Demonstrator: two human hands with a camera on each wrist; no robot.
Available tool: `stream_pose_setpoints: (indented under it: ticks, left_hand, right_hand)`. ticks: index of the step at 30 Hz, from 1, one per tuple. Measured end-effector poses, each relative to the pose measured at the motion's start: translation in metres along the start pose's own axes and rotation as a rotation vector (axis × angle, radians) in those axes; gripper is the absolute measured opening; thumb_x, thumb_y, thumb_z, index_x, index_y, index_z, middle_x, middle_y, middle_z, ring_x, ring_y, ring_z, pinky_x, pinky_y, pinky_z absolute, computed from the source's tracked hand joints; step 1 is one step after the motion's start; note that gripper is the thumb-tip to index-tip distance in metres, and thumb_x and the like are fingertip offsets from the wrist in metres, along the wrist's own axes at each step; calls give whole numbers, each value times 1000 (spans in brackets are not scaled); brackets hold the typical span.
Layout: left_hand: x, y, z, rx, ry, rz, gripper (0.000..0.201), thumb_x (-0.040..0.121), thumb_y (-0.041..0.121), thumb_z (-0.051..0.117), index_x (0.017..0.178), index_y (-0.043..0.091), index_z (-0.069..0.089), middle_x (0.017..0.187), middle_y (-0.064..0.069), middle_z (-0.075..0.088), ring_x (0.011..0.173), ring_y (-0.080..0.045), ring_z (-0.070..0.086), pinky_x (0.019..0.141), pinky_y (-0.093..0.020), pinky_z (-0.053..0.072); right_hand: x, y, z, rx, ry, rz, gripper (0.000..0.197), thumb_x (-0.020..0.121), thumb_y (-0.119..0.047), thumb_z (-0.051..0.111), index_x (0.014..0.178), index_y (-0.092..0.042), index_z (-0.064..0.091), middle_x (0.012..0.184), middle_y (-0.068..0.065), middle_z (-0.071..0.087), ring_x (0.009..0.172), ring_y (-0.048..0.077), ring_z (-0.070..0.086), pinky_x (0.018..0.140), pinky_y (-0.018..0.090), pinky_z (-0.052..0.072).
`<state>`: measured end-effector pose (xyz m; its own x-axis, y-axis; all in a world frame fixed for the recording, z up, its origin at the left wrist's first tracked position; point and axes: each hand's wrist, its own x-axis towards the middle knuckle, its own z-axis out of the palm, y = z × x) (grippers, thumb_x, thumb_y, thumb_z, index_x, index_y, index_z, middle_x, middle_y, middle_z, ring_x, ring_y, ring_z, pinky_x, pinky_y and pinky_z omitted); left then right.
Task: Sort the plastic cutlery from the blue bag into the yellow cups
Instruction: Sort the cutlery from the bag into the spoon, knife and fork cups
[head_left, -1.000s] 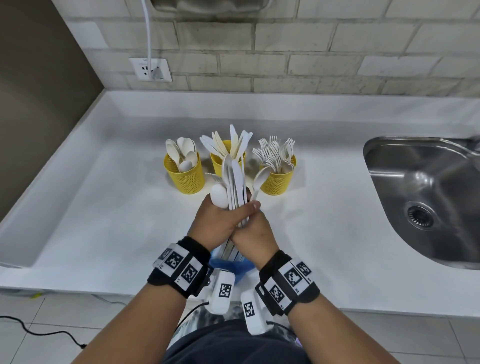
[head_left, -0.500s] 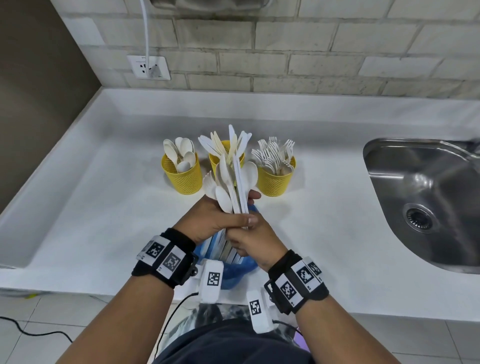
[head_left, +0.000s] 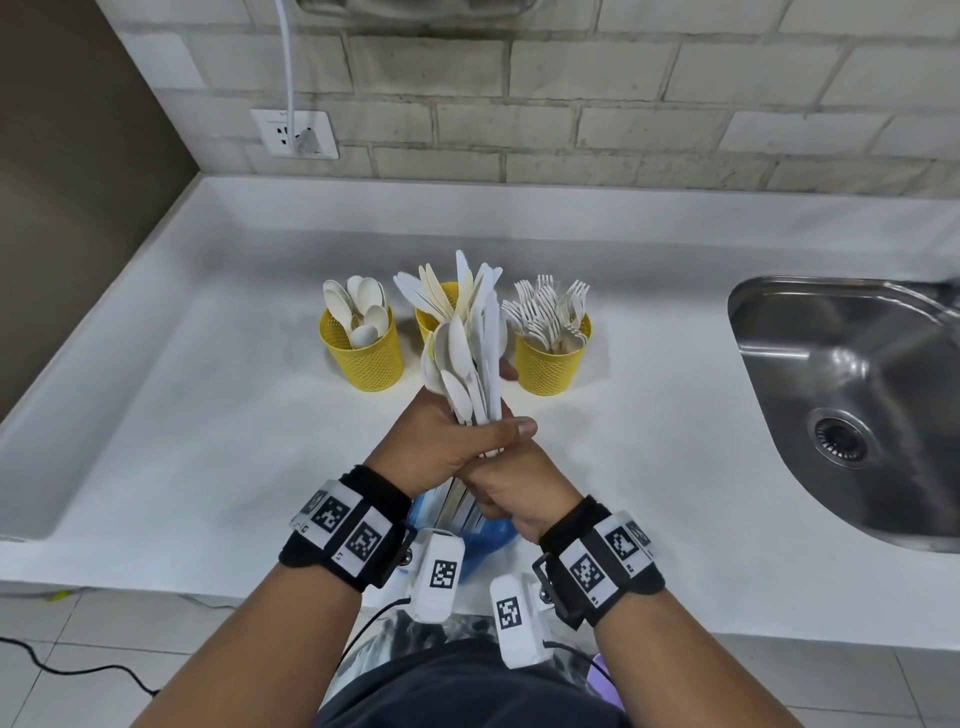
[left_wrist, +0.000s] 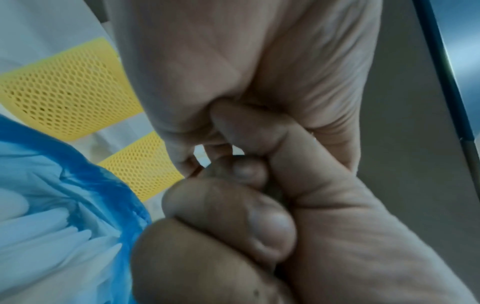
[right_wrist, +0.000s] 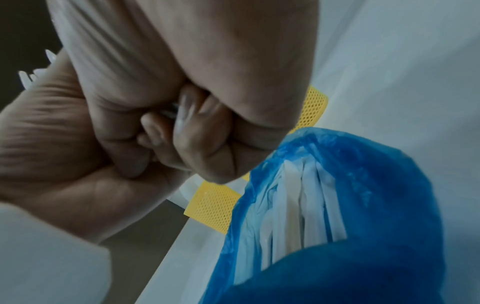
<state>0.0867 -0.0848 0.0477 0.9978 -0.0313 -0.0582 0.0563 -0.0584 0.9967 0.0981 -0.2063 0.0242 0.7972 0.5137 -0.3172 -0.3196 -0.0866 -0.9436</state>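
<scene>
Three yellow mesh cups stand in a row on the white counter: the left cup (head_left: 363, 358) holds spoons, the middle cup (head_left: 429, 317) knives, the right cup (head_left: 553, 364) forks. In front of them both hands hold one upright bundle of white cutlery (head_left: 467, 364), spoons and knives mixed. My left hand (head_left: 467, 441) grips the bundle higher up, thumb across it. My right hand (head_left: 511, 493) grips the handles just below. The blue bag (head_left: 483, 535) hangs round the bundle's lower ends; the right wrist view shows white handles inside the blue bag (right_wrist: 337, 205).
A steel sink (head_left: 852, 405) is set into the counter at the right. The brick wall behind carries a socket (head_left: 293, 132) with a white cable. A dark wall borders the counter's left side. The counter's front edge runs just under my wrists.
The bundle has drawn together and stands straighter. The loose spoon heads have closed in against the knives. Both hands keep their grip at about the same place.
</scene>
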Motion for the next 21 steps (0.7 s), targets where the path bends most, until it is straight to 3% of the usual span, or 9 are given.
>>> stream_pose_setpoints:
  ticks: [2,4,8,10,12,14,16,18,21]
  left_hand:
    - [-1,4,0,11,-8,34,49,81,11,83,126,16,64,104,1,75,97,-11,71,86,-17,52]
    - [-1,7,1,-56,11,35,54,75,16,83,125,10,63,98,4,76,93,-6,71,83,-13,51]
    - [-2,10,1,-123,19,62,31,74,18,83,102,13,72,92,3,76,89,-10,71,81,-19,55]
    - [-2,10,-1,-125,53,45,16,71,21,84,84,19,76,84,-1,76,83,-12,72,79,-22,57]
    - [-1,11,-3,-96,75,44,11,74,18,84,79,16,75,78,-2,75,78,-13,72,75,-25,58]
    - [-1,11,-5,-75,71,59,12,80,7,82,83,3,70,77,-7,73,75,-17,71,73,-30,60]
    - [1,9,-6,-67,72,69,19,82,3,81,87,-8,66,77,-12,71,74,-20,70,74,-33,60]
    - [1,6,-4,-51,54,67,20,82,5,83,86,-4,66,77,-15,69,76,-23,68,77,-38,60]
    - [-1,0,0,-23,54,67,15,81,14,84,82,11,70,79,-10,71,81,-21,70,84,-41,59]
  right_hand:
    - [0,-1,-3,-18,-2,-58,33,89,0,66,93,-31,55,42,-21,46,34,-3,40,39,17,29]
    - [2,2,-6,-10,15,-88,40,90,2,66,106,-33,55,48,-23,53,38,-3,45,39,16,31]
    - [5,5,-4,35,36,-61,44,83,-11,72,109,-44,59,67,-9,59,49,6,41,47,23,33]
    - [4,6,-5,75,-6,-71,49,85,-8,74,111,-48,62,79,-9,67,58,5,51,50,22,39]
    - [2,6,-4,69,-54,-69,48,83,-7,76,102,-50,68,86,-6,70,71,8,61,60,22,45]
    - [1,8,-3,81,-90,-25,35,81,-8,75,97,-38,71,84,4,68,78,20,63,65,32,48]
    - [1,10,-2,190,-125,5,31,85,2,71,106,-21,70,92,9,71,90,29,68,71,34,54]
    - [2,9,2,314,-125,1,45,90,15,62,121,-17,64,110,12,73,103,28,72,78,36,61]
    - [6,9,8,394,-97,-18,59,90,20,59,135,-18,57,129,20,68,118,32,68,90,49,61]
